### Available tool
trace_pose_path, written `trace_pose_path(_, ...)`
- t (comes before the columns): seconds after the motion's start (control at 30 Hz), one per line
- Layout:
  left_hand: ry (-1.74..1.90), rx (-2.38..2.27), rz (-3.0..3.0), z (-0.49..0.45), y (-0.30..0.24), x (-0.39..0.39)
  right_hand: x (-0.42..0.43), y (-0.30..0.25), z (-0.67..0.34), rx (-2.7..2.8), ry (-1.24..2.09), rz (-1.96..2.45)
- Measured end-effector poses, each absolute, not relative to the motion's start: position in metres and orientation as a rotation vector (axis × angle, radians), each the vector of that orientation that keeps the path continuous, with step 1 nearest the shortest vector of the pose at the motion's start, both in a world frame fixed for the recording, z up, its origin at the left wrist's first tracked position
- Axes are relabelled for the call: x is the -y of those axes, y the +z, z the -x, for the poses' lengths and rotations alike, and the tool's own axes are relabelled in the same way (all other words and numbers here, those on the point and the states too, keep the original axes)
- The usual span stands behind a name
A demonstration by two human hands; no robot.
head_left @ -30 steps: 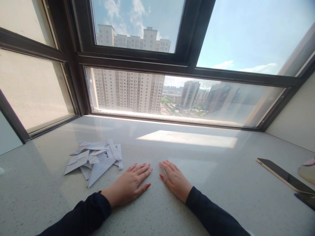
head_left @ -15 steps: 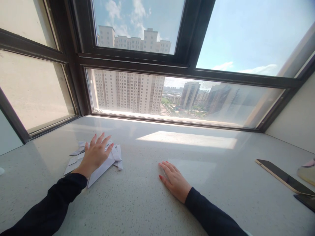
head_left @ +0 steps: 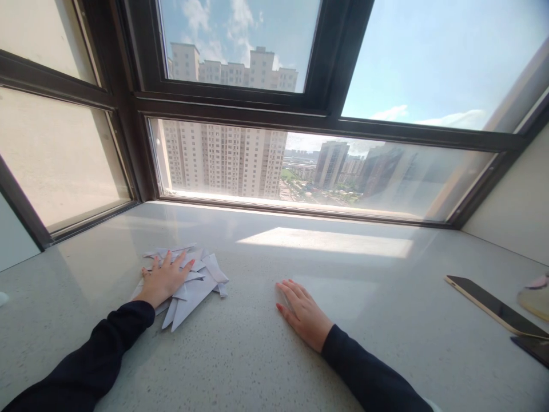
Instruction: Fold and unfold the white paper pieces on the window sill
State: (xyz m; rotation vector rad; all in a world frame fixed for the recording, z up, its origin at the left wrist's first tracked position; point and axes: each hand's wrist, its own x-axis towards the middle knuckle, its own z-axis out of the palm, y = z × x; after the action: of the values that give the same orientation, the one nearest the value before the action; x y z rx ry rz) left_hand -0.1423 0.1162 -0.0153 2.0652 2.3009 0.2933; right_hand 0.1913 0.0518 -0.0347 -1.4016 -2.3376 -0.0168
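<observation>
Folded paper pieces [head_left: 198, 290] lie in a heap on the worktop [head_left: 257, 360], left of centre, below the window [head_left: 326, 171]. Your left hand [head_left: 162, 281] rests flat on them, fingers [head_left: 184, 270] spread. Your right hand [head_left: 305, 316] lies palm-down nearby, its fingers close together. A phone [head_left: 493, 306] sits far right.

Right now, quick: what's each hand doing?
Left hand: open, palm flat on the pile of folded white paper pieces, gripping nothing.
Right hand: open, flat on the speckled grey stone counter, holding nothing.

Under left hand [head_left: 163, 279], part of paper pile [head_left: 201, 286] hidden; phone [head_left: 493, 306], pale object [head_left: 536, 300] cut by right edge.
</observation>
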Motion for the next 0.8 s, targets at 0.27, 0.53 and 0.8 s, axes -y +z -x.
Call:
trace_pose_path(0.27,0.214,-2.19,-2.116,0.078,-0.003,-0.094,-0.051,-0.033,-0.19,2.347,-0.006,1.43)
trace_pose_path(0.53,0.246,-2.033,-2.367,0.035,-0.011,-0.075,-0.053,-0.038,-0.191,2.328,-0.021,1.405)
trace_pose_path(0.8,0.346,-1.891,-2.462,-0.004,-0.016,-0.067,-0.062,-0.049,-0.194,2.378,-0.091,1.41)
